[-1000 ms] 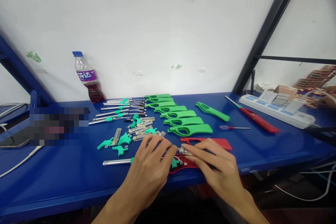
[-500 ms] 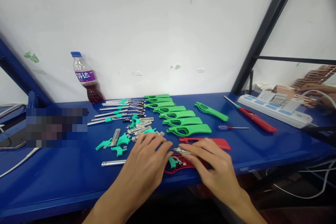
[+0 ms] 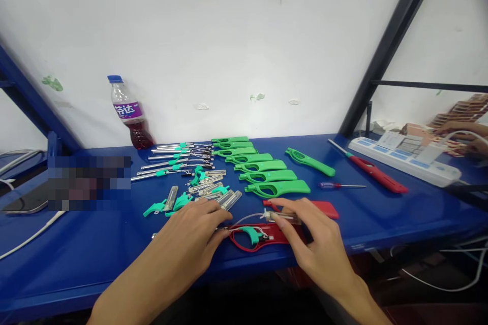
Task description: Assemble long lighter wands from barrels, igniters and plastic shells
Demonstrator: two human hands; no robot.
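My right hand (image 3: 314,233) pinches a clear lighter tank (image 3: 282,217) above the red handle shell (image 3: 280,233) near the front edge. A thin pale tube (image 3: 247,217) runs from the tank's tip toward my left hand (image 3: 190,228). The fingers of my left hand are closed at the left end of the red shell, where the metal rod meets it; what they grip is mostly hidden. Inside the shell lie a teal trigger (image 3: 250,235) and white wires. Another red shell (image 3: 327,209) is partly behind my right hand.
Several green shells (image 3: 280,188), metal rods with wires (image 3: 163,169), teal triggers (image 3: 154,208) and clear tanks (image 3: 232,200) lie beyond my hands. A screwdriver (image 3: 330,185), a red lighter (image 3: 377,174), a power strip (image 3: 404,162) and a bottle (image 3: 131,117) stand farther out. Another person's hand (image 3: 463,129) shows at right.
My left hand has moved left, away from the tank, to the left end of the red shell. The tube and more of the teal trigger now show. The view has shifted slightly.
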